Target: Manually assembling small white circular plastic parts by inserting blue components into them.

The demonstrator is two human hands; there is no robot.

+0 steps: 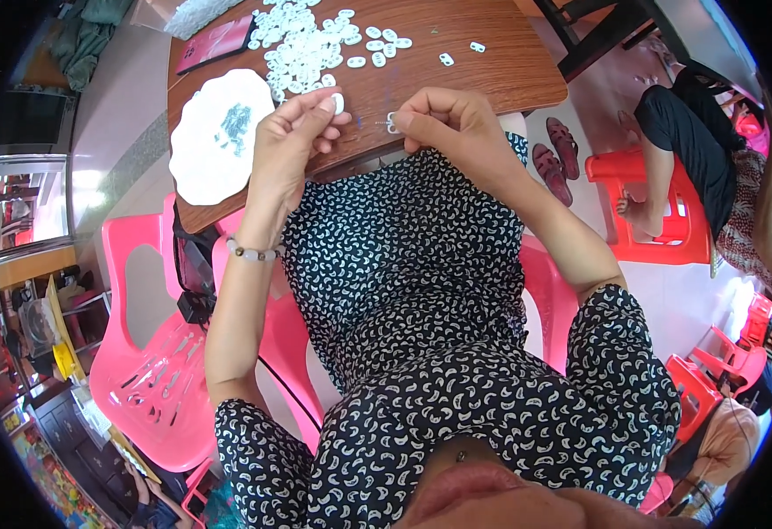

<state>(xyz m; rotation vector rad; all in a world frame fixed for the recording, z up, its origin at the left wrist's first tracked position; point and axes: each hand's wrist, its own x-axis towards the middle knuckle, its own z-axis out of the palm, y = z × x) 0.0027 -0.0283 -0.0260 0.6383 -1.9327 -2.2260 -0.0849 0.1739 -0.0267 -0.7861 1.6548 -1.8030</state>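
My left hand (291,134) pinches a small white oval plastic piece (338,102) between thumb and fingertips at the near edge of the wooden table (456,66). My right hand (453,126) holds a small metal clip (392,122) just to the right of it. The two hands are close together, a few centimetres apart, over my lap. A heap of several white oval pieces (308,46) lies on the table beyond my hands. A white scalloped plate (201,150) with small dark metal parts (234,122) sits at the table's left corner.
A pink plastic chair (144,353) stands at my left and I sit on another. A person in dark clothes (694,150) sits on a red stool (668,229) to the right, with dark red sandals (555,150) on the floor. A pink flat box (214,44) lies on the table.
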